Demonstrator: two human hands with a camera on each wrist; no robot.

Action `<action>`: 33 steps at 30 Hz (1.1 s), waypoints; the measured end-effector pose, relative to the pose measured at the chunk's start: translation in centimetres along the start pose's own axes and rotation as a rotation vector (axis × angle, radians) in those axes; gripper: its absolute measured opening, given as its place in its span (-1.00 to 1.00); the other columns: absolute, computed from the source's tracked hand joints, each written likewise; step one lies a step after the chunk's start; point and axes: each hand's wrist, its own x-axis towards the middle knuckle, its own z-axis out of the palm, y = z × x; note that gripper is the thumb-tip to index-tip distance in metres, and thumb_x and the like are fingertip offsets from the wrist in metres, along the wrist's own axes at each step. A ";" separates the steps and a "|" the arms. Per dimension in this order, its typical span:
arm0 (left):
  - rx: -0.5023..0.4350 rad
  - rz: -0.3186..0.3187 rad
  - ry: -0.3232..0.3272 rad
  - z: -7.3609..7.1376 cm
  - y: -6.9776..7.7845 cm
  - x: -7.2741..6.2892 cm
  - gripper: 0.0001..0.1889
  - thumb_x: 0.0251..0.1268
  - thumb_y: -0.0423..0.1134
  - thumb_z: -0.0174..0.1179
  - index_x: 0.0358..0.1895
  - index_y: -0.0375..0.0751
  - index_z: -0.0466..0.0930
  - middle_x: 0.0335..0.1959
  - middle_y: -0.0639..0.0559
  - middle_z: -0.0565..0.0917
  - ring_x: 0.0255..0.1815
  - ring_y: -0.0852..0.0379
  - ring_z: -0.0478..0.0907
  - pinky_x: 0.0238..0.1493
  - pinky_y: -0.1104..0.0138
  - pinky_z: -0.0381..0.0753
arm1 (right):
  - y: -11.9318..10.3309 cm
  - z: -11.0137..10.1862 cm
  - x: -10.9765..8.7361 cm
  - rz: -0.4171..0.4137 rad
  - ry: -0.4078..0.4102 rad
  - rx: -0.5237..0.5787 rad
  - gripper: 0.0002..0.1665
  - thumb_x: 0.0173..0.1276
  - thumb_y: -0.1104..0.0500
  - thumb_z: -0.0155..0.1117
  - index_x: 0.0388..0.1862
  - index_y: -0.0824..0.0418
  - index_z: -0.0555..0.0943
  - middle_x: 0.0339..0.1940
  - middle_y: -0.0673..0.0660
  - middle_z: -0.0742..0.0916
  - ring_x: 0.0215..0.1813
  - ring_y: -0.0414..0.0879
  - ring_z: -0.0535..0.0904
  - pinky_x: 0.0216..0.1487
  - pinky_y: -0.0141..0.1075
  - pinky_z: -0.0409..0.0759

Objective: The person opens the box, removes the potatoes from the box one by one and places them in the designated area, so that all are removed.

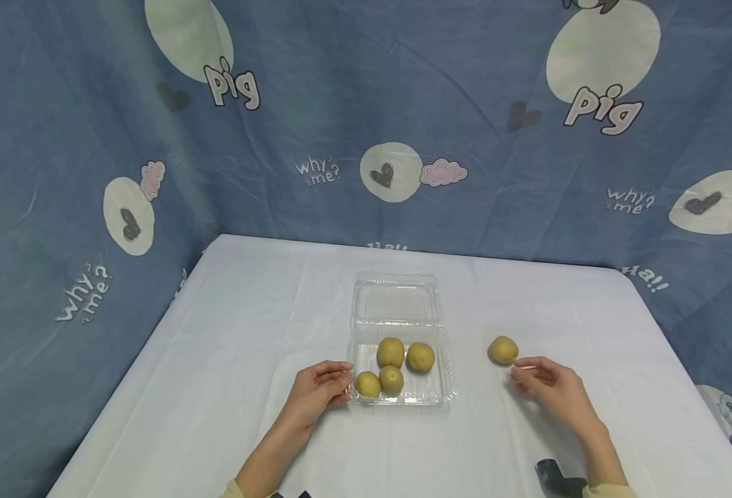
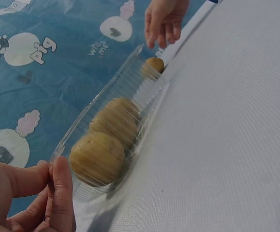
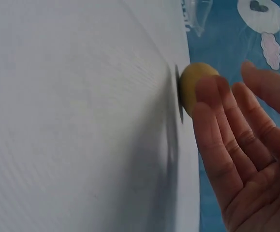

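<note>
A clear plastic clamshell container [image 1: 429, 389] stands on the table with its lid [image 1: 397, 301] folded back, away from me. Several potatoes [image 1: 391, 353] lie in its base. My left hand [image 1: 319, 389] pinches the container's left rim between thumb and fingers; in the left wrist view, potatoes [image 2: 97, 159] show through the ribbed wall. One more potato [image 1: 503, 351] rests on the table, right of the container. Just in front of it is my right hand [image 1: 549, 389], fingers loosely extended and holding nothing. In the right wrist view the fingertips [image 3: 205, 113] overlap that potato.
A white cloth [image 1: 248, 311] covers the table. A blue printed curtain [image 1: 316, 111] hangs behind it and along the sides. Near the front edge, a dark object [image 1: 555, 477] lies beside my right forearm.
</note>
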 end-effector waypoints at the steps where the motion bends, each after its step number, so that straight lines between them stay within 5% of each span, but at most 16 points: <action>1: 0.001 0.000 0.000 0.0 0.0 0.0 -0.73 0.27 -0.46 0.26 0.00 -0.51 0.55 -0.33 -0.05 0.61 -0.38 0.17 0.58 -0.32 0.40 0.74 | 0.0 0.1 0.0 0.006 -0.009 0.017 -0.54 0.38 0.08 0.33 0.07 0.41 0.58 -0.17 0.26 0.75 -0.23 -0.13 0.71 -0.24 -0.36 0.74; 15: -0.002 0.005 -0.008 -0.1 -0.2 0.0 -0.71 0.26 -0.46 0.27 0.00 -0.53 0.55 -0.33 -0.06 0.61 -0.37 0.16 0.59 -0.32 0.40 0.74 | -0.2 1.3 -0.2 -0.042 -0.067 0.100 -0.56 0.38 0.15 0.33 0.09 0.44 0.56 -0.12 0.31 0.72 -0.19 -0.08 0.72 -0.17 -0.32 0.75; 33: 0.019 -0.005 0.003 0.1 0.3 -0.1 -0.70 0.27 -0.45 0.27 0.02 -0.53 0.54 -0.31 -0.07 0.61 -0.37 0.17 0.58 -0.31 0.40 0.74 | -2.1 2.3 -0.1 -0.097 -0.071 0.066 -0.56 0.37 0.10 0.34 0.08 0.38 0.58 -0.10 0.21 0.75 -0.15 -0.14 0.71 -0.14 -0.37 0.72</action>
